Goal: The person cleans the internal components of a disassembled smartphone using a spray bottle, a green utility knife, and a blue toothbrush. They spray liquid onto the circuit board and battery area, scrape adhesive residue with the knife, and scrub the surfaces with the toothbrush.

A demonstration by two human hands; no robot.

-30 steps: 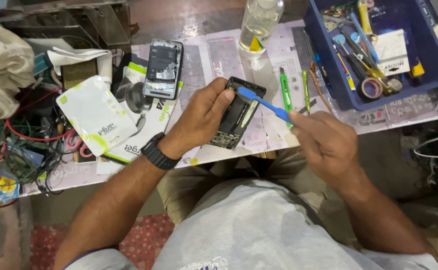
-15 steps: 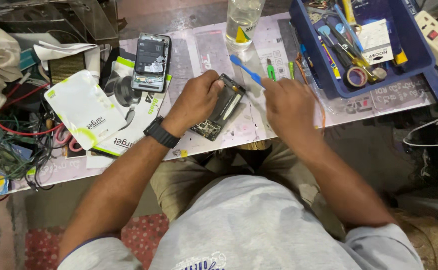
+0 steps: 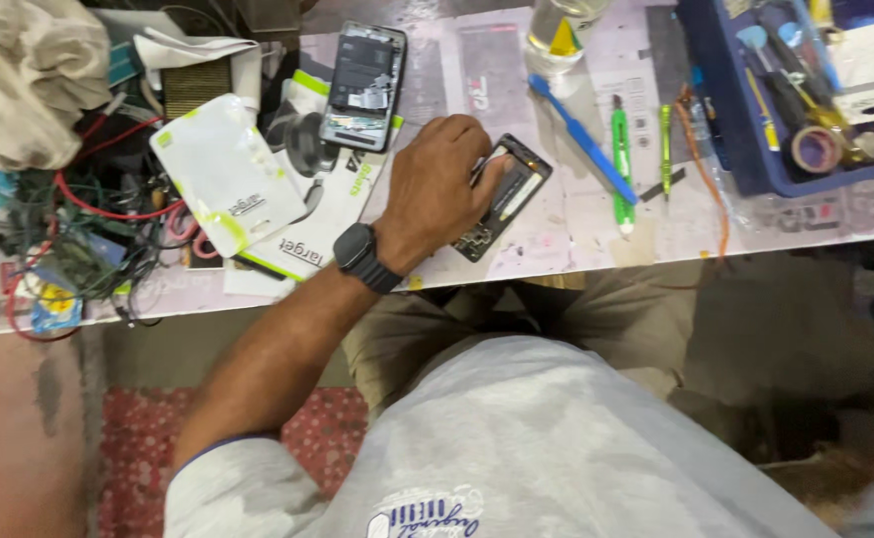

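Opened phone [image 3: 505, 195], its back off and its dark innards bare, lies slantwise on the paper-covered worktop [image 3: 596, 224] close to the near edge, under the left hand [image 3: 435, 189]. As far as the picture shows, the work is partway: the casing is already apart and nothing has been closed up again, and a second phone [image 3: 362, 72] with its back off (also lying open) rests farther back on white packets. The left hand's fingers [image 3: 485, 171] are curled and pressed down onto the opened phone's upper left edge, pinning it to the worktop rather than lifting it; a dark watch [image 3: 362, 257] sits on that wrist. The right hand is out of view, so its fingers cannot be judged. Just beside the phone to the right lie a blue brush [image 3: 582, 137] and a green tool [image 3: 621, 159], both untouched, with a blue tray [image 3: 756, 169] of tools beyond.
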